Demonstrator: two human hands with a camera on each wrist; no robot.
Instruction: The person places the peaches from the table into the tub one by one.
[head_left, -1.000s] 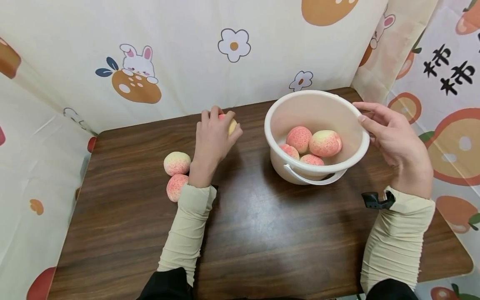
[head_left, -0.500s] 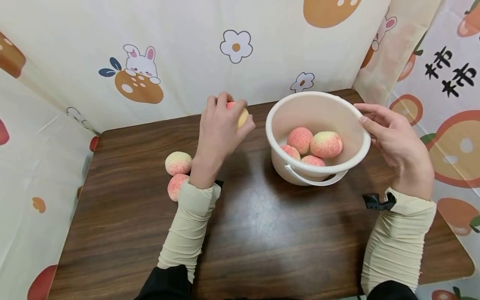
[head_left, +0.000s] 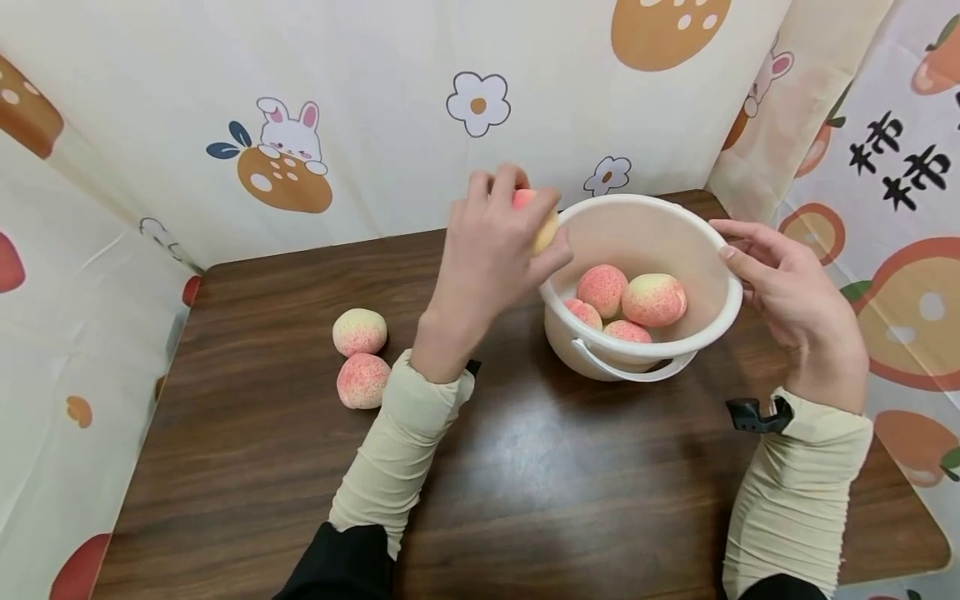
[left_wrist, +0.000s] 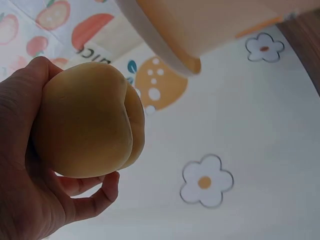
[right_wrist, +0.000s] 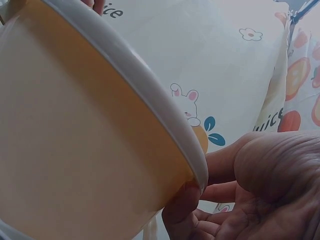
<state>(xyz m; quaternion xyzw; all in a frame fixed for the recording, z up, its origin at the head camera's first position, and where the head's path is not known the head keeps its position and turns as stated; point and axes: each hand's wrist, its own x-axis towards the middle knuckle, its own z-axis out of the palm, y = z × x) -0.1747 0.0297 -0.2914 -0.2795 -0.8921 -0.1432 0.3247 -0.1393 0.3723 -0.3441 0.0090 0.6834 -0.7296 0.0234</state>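
My left hand grips a pink and yellow peach in the air beside the left rim of a white bucket. In the left wrist view the peach shows its crease, with the fingers and thumb curled round it. At the bucket's right side my right hand pinches the rim between thumb and fingers. The right wrist view has the thumb and fingers on either side of that rim. Several peaches lie inside the bucket, whose handle hangs down at the front.
Two more peaches, one paler and one pinker, touch each other on the dark wooden table to the left. Printed curtains close in the table's back and sides.
My left hand has carried the peach rightward and up to the bucket's left rim, uncovering the pinker peach on the table. The right hand stays on the rim.
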